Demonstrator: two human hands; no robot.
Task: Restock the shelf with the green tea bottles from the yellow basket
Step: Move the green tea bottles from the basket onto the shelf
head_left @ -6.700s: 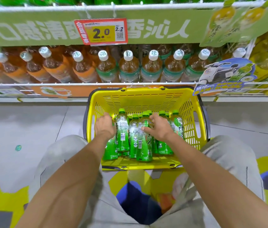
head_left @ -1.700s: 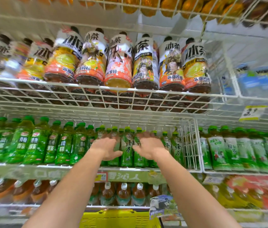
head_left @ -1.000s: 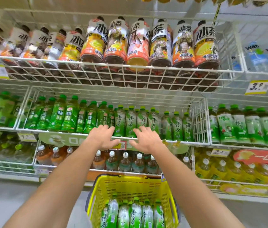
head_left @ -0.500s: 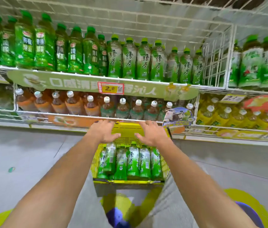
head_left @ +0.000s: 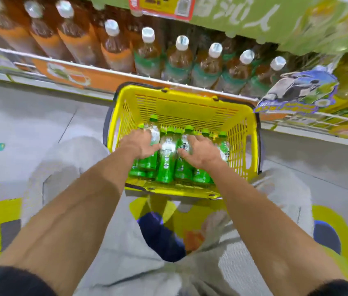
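- Floor (head_left: 30,116), grey and tiled, fills the left side, and the person crouches over it with grey-trousered knees either side of the basket, which probably keeps both arms within easy reach of the load.
- The left hand (head_left: 140,144) lies palm down on the leftmost bottles, fingers spread and curling over a bottle's shoulder; the picture is smeared by motion, so I cannot tell whether it has closed on one yet.
- The green tea bottles (head_left: 166,159) stand packed upright in the near half of the yellow basket (head_left: 181,107), caps up, so each can be taken by the neck or shoulder.
- The right hand (head_left: 200,150) rests on the bottles to the right of centre, fingers loosely open and thumb pointing inward, seemingly about to wrap one; it holds nothing clearly.
- The basket sits on the floor against the bottom shelf (head_left: 126,76), where brown tea bottles (head_left: 179,58) with white caps are rowed.
- The green tea's own shelf is out of view above, apart from a price tag (head_left: 162,5) on its front strip.
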